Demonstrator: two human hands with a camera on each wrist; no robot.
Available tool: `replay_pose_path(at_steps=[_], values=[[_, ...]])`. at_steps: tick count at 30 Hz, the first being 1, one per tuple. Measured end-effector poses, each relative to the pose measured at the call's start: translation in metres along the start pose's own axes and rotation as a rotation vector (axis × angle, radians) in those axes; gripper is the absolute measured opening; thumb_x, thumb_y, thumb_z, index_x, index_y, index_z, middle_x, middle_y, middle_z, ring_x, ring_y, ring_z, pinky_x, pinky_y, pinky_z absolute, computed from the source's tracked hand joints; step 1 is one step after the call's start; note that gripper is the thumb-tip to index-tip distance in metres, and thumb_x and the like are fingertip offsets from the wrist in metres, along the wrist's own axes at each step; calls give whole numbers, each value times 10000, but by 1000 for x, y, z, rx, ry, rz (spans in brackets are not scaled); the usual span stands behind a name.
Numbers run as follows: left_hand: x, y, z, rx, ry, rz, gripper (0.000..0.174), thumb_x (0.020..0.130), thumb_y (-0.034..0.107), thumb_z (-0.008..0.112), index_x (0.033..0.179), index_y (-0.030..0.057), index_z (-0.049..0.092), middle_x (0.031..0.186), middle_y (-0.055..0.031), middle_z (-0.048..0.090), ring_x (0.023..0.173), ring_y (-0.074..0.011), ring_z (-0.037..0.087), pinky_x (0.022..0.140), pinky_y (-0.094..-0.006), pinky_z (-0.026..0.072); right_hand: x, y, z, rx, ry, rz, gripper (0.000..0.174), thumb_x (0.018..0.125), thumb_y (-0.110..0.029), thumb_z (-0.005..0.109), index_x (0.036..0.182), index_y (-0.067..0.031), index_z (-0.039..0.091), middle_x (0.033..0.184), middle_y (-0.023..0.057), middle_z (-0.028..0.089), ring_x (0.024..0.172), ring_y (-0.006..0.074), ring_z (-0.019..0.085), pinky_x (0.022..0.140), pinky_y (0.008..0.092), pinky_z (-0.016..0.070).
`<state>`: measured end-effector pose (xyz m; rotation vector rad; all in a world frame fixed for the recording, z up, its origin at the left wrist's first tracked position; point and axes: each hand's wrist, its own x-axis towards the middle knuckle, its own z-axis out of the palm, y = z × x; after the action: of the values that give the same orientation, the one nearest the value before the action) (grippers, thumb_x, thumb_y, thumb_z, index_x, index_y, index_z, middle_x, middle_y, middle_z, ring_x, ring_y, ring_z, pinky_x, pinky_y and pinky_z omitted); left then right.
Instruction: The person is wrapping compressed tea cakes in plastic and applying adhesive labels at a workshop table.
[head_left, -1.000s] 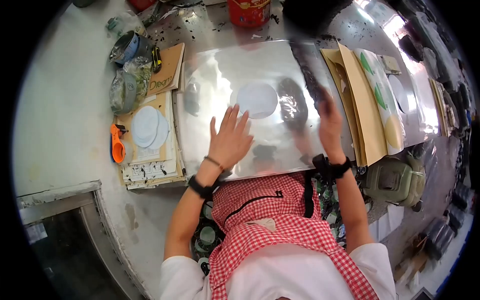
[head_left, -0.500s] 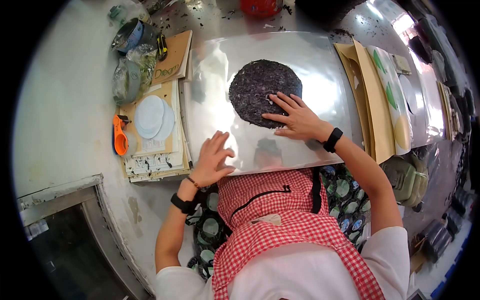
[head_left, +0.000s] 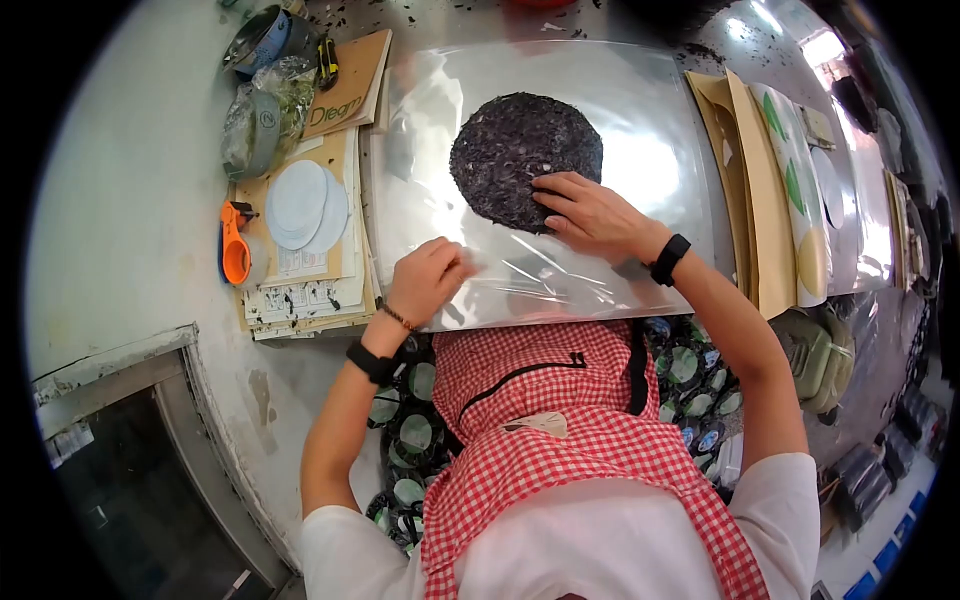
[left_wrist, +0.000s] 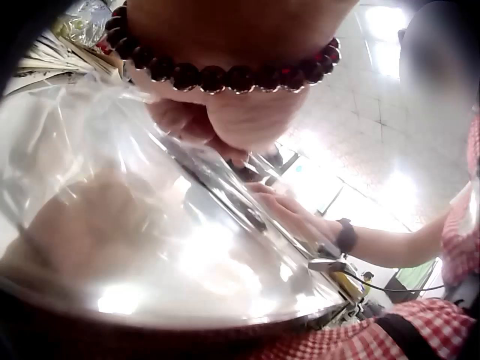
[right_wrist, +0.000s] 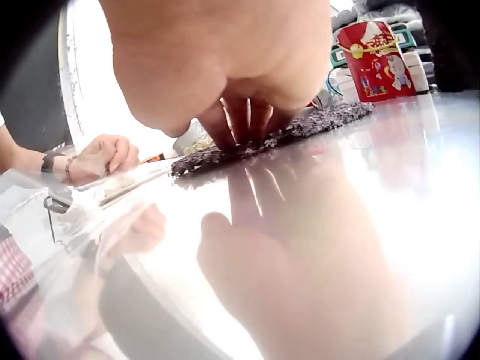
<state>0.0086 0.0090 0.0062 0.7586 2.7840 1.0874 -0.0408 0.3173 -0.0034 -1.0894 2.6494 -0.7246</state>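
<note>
A round, dark sheet of dried seaweed [head_left: 515, 150] lies on a stack of clear plastic bags [head_left: 660, 190]. My right hand [head_left: 600, 220] rests its fingertips on the sheet's near right edge, pressing down with the palm raised. At the near left of the stack, my left hand [head_left: 428, 280] pinches the edge of the top plastic bag with curled fingers. In the left wrist view the plastic [left_wrist: 67, 150] rises in folds up to that hand. Low over the shiny surface, the right wrist view shows the seaweed [right_wrist: 330, 116] edge-on beneath my fingers.
On the left, white paper discs [head_left: 297, 205] lie on a stack of cards, with an orange-handled tool [head_left: 235, 255] beside them. A yellow cutter [head_left: 327, 62] lies on a brown pad. Folded brown paper [head_left: 765, 200] borders the right. A red bucket [right_wrist: 375, 64] stands behind.
The seaweed sheet has come onto the bags, covering the white disc there. My right hand has moved onto the sheet; my left has drawn back toward the near left edge and now pinches the plastic.
</note>
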Motion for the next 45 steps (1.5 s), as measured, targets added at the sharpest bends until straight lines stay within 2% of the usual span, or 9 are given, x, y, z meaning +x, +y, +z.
replay_pose_path(at_steps=[4, 9, 16, 18, 20, 30, 34, 39, 45], values=[[40, -7, -12, 98, -476, 151, 124, 855, 233, 617, 848, 112, 641, 796, -64, 582, 759, -287, 585, 677, -386, 468, 8, -1, -24, 232, -117, 59, 333, 926, -317, 556, 1097, -50, 657, 1413, 190, 440, 1261, 324, 451, 1048, 383, 373], [92, 32, -21, 606, 359, 151, 65, 828, 172, 661, 808, 111, 654, 784, -66, 577, 715, -273, 575, 638, -403, 437, 23, 3, -53, 384, -395, 95, 198, 844, -203, 665, 839, -5, 681, 1350, 193, 515, 1163, 327, 561, 942, 395, 458], [77, 55, 88, 227, 377, 15, 624, 785, 410, 722, 1166, -40, 517, 1174, -235, 538, 1109, -363, 508, 890, -431, 408, 67, 19, -66, 343, -580, 227, 199, 774, -148, 709, 851, 7, 610, 1091, 150, 658, 878, 257, 650, 810, 358, 514], [83, 44, 107, 516, 285, -107, 766, 853, 499, 599, 1326, -77, 420, 1413, -308, 349, 1285, -416, 370, 998, -477, 326, 58, 9, -62, 349, -536, 213, 239, 758, -171, 734, 870, 4, 619, 1054, 136, 653, 942, 268, 629, 827, 348, 499], [85, 43, 111, 491, 179, -209, 781, 893, 488, 513, 1422, -60, 342, 1493, -302, 257, 1392, -384, 243, 1067, -487, 236, 40, -15, -50, -385, 448, -125, 289, 748, -261, 746, 855, -9, 656, 1028, 88, 640, 984, 235, 594, 764, 296, 470], [86, 47, 115, 536, 215, -204, 567, 936, 271, 459, 1428, 6, 366, 1439, -381, 226, 1336, -549, 190, 1077, -595, 156, 20, -38, 31, -498, 506, 522, 603, 840, -334, 650, 1336, -34, 483, 1314, 226, 494, 1222, 365, 449, 1013, 507, 356], [89, 38, 105, -704, 270, -238, 542, 896, 241, 524, 1379, 14, 431, 1421, -338, 275, 1355, -505, 209, 1087, -587, 170, 34, -32, 34, 589, 626, 595, 511, 808, -112, 623, 1302, -53, 504, 1211, 184, 535, 1129, 366, 489, 916, 437, 431], [103, 47, 102, 678, 552, -183, 296, 962, 270, 522, 1083, 4, 569, 1197, -204, 546, 1129, -380, 480, 962, -417, 392, 49, -26, 45, -238, 809, 471, 368, 771, -129, 664, 1113, -28, 570, 996, 137, 553, 939, 333, 516, 828, 441, 434], [112, 42, 95, 104, 353, -232, 266, 938, 245, 536, 1094, 38, 595, 1088, -194, 540, 1024, -406, 483, 891, -478, 395, 47, -14, 31, 215, 611, 560, 385, 744, -153, 696, 1077, -25, 549, 1095, 180, 529, 1034, 374, 487, 901, 455, 409]])
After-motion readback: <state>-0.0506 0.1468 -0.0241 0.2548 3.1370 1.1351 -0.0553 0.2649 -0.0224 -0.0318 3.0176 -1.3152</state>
